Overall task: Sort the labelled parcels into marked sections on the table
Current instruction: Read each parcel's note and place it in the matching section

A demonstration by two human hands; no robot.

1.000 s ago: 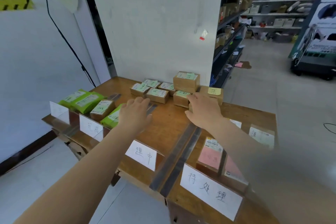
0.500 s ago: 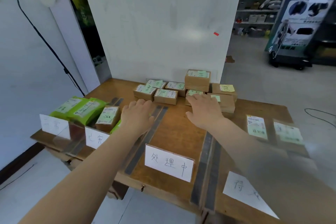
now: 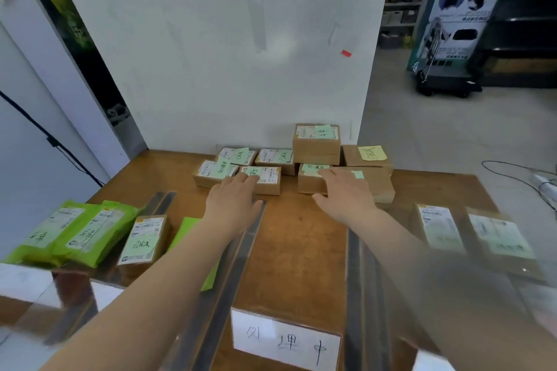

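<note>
Both hands lying spread on cardboard parcels at the table's back
Left hand (image 3: 233, 200) is resting open on a green-noted box (image 3: 261, 179); right hand (image 3: 346, 193), fingers apart, is covering another box (image 3: 312, 181) beside the stacked box (image 3: 316, 140)

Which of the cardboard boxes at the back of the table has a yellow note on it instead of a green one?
The box at the far right of the back row, beside the two-box stack. Its sticky note is yellow; every other note that shows on the boxes is green.

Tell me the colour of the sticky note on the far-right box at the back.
Yellow sticky note, with handwriting, on the brown box; head view.
</note>
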